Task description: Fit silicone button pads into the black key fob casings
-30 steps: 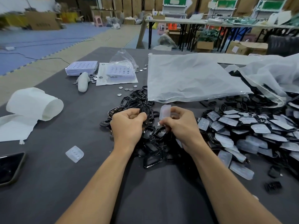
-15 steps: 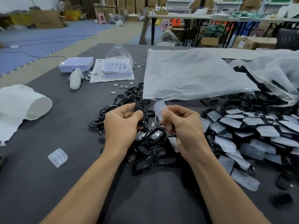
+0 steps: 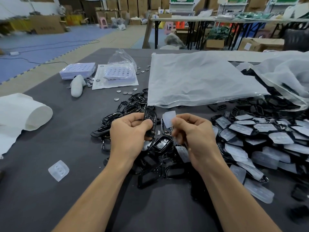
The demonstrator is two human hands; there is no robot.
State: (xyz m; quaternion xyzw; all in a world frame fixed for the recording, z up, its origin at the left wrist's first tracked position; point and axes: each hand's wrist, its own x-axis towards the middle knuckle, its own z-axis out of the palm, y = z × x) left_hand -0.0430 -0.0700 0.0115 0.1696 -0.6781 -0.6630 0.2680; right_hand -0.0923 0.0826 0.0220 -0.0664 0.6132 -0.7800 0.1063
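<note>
Casing and pad held side by side over the grey table [image 3: 66, 198].
A loose pad [image 3: 58, 170] lay at far left. The left hand [image 3: 128, 133] gripped a black casing [image 3: 150, 119], fingers curled round it. Just beside it, not touching, the right hand [image 3: 194, 136] pinched a translucent pad [image 3: 169, 118] between thumb and fingers. Padded casings [image 3: 267, 136] were heaped at right.

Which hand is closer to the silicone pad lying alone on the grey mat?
Left. The lone pad lies to the left of the left hand and nearer the person; the right hand is farther right.
</note>
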